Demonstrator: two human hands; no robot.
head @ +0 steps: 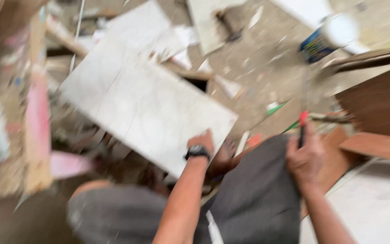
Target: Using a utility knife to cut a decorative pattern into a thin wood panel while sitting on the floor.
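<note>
The view is blurred by motion. My left hand (205, 141), with a black watch on the wrist, grips the near edge of a large pale board (141, 99) that lies tilted across the floor. My right hand (304, 156) is closed around a thin dark tool with a red tip (302, 123), held upright above my knee. My knees in grey shorts (249, 199) fill the lower middle of the view.
Brown wooden panels (380, 104) stand at the right. A blue and white can (328, 38) lies on the dusty floor at the upper right. Pink and wooden scraps (37, 122) pile up at the left. More pale boards (208, 22) lie further off.
</note>
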